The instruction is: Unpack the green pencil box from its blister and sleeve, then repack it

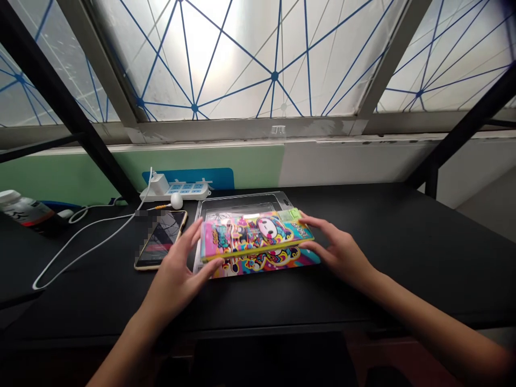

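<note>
A flat, brightly printed pencil case (252, 236) with a cartoon face and a yellow edge is held between my two hands. My left hand (181, 274) grips its left end, thumb at the front edge and fingers behind. At the right end my right hand (336, 244) holds it the same way, near a light green patch on its top. Under and in front of it lies a colourful printed card (278, 262). Behind sits a clear plastic packaging tray (242, 199), partly covered by the case.
Left of the packaging lies a phone (163, 242) on the black desk (403, 258). A white power strip (181, 191) with a charger stands at the wall, its white cable (86, 252) looping left. A bottle (30, 212) is at the far left. Black slanted bars (76, 102) frame both sides.
</note>
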Motion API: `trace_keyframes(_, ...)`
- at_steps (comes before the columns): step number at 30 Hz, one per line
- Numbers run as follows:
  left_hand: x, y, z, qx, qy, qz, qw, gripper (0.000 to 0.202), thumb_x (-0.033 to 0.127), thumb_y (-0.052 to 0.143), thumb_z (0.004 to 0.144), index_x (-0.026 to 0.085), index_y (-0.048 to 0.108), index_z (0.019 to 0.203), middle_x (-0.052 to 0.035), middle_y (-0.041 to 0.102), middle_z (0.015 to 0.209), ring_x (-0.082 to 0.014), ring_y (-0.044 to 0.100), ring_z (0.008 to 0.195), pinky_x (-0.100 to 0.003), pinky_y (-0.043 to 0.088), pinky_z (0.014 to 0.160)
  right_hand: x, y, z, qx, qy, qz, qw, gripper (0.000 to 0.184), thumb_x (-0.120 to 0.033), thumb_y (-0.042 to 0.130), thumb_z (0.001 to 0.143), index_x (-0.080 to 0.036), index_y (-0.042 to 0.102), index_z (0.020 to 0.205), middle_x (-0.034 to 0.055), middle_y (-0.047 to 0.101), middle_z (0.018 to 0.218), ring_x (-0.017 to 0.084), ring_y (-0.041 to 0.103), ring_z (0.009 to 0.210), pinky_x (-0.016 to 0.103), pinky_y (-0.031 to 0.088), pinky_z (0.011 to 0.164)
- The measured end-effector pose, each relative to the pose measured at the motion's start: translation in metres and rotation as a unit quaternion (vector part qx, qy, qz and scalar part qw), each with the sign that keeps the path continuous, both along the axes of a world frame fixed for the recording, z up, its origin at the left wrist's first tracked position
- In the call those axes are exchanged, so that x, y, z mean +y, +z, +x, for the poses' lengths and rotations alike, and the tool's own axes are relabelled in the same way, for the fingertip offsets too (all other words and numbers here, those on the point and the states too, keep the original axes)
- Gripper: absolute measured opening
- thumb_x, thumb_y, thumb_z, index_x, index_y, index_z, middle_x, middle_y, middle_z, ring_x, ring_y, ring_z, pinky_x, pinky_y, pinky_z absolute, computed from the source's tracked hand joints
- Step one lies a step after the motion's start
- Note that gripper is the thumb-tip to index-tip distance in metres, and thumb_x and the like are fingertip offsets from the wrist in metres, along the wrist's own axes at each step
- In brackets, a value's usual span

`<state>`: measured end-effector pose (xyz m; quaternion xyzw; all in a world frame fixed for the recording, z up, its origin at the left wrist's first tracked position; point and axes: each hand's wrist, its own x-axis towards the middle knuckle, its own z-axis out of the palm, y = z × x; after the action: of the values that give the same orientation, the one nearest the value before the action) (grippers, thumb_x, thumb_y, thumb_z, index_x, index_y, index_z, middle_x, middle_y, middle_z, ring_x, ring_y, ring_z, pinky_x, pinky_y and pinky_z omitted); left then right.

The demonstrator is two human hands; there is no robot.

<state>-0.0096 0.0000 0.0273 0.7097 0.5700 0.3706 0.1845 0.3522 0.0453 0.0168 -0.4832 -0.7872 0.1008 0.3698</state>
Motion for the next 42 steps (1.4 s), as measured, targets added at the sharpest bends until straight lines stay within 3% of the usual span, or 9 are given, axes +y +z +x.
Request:
trace_keyframes(5, 0.058, 0.035, 0.015, 0.045, 0.044, 0.064, 0.996, 0.092, 0.053, 0.071, 0.089, 0.026, 0.022, 0.162, -0.0148, 0.045, 0.16, -0.0387, 0.051, 0.141, -0.051, 0.045, 0.113, 0.057, 0.026, -0.026, 0.067, 0.002, 0.055, 0.996, 0.041, -0.045, 0.068, 0.091, -0.022, 0.064, 0.125, 0.0119, 0.071, 0.13, 0.029, 0.07, 0.109, 0.048, 0.055, 0.096)
trace_keyframes(10, 0.1, 0.019, 0.021, 0.064, 0.071, 0.057, 0.994, 0.087, 0.041, 0.067, 0.094, 0.023, 0.017, 0.163, -0.0185, 0.041, 0.161, -0.0397, 0.039, 0.148, -0.062, 0.026, 0.122, 0.093, 0.006, -0.043, 0.114, -0.014, 0.039, 0.993, 0.039, -0.045, 0.065, 0.092, -0.021, 0.064, 0.123, 0.0112, 0.073, 0.124, 0.027, 0.069, 0.101, 0.044, 0.055, 0.091)
trace_keyframes(12, 0.102, 0.004, 0.017, 0.099, 0.058, 0.028, 0.993, 0.081, 0.043, 0.062, 0.097, 0.024, 0.019, 0.163, -0.0184, 0.036, 0.164, -0.0414, 0.027, 0.154, -0.068, 0.017, 0.122, 0.093, -0.005, -0.042, 0.106, -0.004, 0.024, 0.994, 0.037, -0.046, 0.068, 0.09, -0.022, 0.066, 0.119, 0.0101, 0.074, 0.121, 0.027, 0.069, 0.102, 0.043, 0.055, 0.091)
trace_keyframes(15, 0.101, -0.009, 0.01, 0.125, 0.03, -0.02, 0.992, 0.076, 0.047, 0.055, 0.099, 0.019, 0.024, 0.162, -0.0191, 0.034, 0.165, -0.0421, 0.017, 0.156, -0.065, 0.02, 0.123, 0.089, -0.01, -0.037, 0.079, 0.003, 0.001, 0.997, 0.036, -0.047, 0.069, 0.09, -0.024, 0.067, 0.117, 0.0087, 0.075, 0.117, 0.028, 0.069, 0.105, 0.044, 0.054, 0.092)
trace_keyframes(24, 0.102, -0.011, 0.0, 0.192, 0.001, -0.074, 0.979, 0.077, 0.057, 0.039, 0.101, 0.011, 0.026, 0.162, -0.0183, 0.025, 0.169, -0.0351, 0.013, 0.158, -0.056, 0.021, 0.125, 0.089, -0.01, -0.032, -0.023, 0.01, -0.011, 1.0, 0.029, -0.043, 0.062, 0.095, -0.026, 0.068, 0.118, 0.0089, 0.073, 0.129, 0.032, 0.058, 0.13, 0.056, 0.044, 0.105)
trace_keyframes(30, 0.095, -0.014, 0.012, 0.285, 0.006, -0.012, 0.959, 0.066, 0.057, 0.034, 0.105, 0.015, 0.041, 0.155, -0.0206, 0.021, 0.17, -0.0381, 0.013, 0.158, -0.065, 0.023, 0.121, 0.083, -0.009, -0.037, -0.06, 0.027, 0.073, 0.995, 0.015, -0.033, 0.057, 0.099, -0.026, 0.07, 0.099, 0.0078, 0.074, 0.128, 0.031, 0.061, 0.125, 0.059, 0.036, 0.109)
trace_keyframes(34, 0.091, -0.006, 0.032, 0.285, -0.058, 0.066, 0.954, 0.059, 0.05, 0.041, 0.105, 0.015, 0.045, 0.153, -0.0197, 0.021, 0.17, -0.036, 0.014, 0.158, -0.058, 0.025, 0.123, 0.065, -0.002, -0.051, -0.081, 0.121, 0.119, 0.982, 0.016, -0.031, 0.055, 0.101, -0.026, 0.07, 0.103, 0.0088, 0.073, 0.126, 0.027, 0.063, 0.12, 0.051, 0.043, 0.104)
trace_keyframes(38, 0.101, 0.002, 0.046, 0.29, -0.096, 0.061, 0.95, 0.06, 0.048, 0.04, 0.106, 0.012, 0.041, 0.154, -0.0194, 0.02, 0.17, -0.033, 0.011, 0.159, -0.052, 0.021, 0.125, 0.042, -0.001, -0.069, -0.127, 0.238, 0.061, 0.961, 0.027, -0.04, 0.055, 0.101, -0.022, 0.067, 0.118, 0.0116, 0.072, 0.12, 0.027, 0.063, 0.114, 0.047, 0.049, 0.099)
trace_keyframes(42, 0.116, -0.001, 0.052, 0.324, -0.074, -0.002, 0.943, 0.07, 0.057, 0.034, 0.106, 0.012, 0.034, 0.159, -0.0219, 0.024, 0.168, -0.0366, 0.014, 0.158, -0.057, 0.025, 0.122, 0.032, -0.001, -0.076, -0.202, 0.235, -0.051, 0.949, 0.065, -0.058, 0.062, 0.094, -0.017, 0.052, 0.144, 0.0182, 0.057, 0.146, 0.036, 0.05, 0.134, 0.056, 0.044, 0.108)
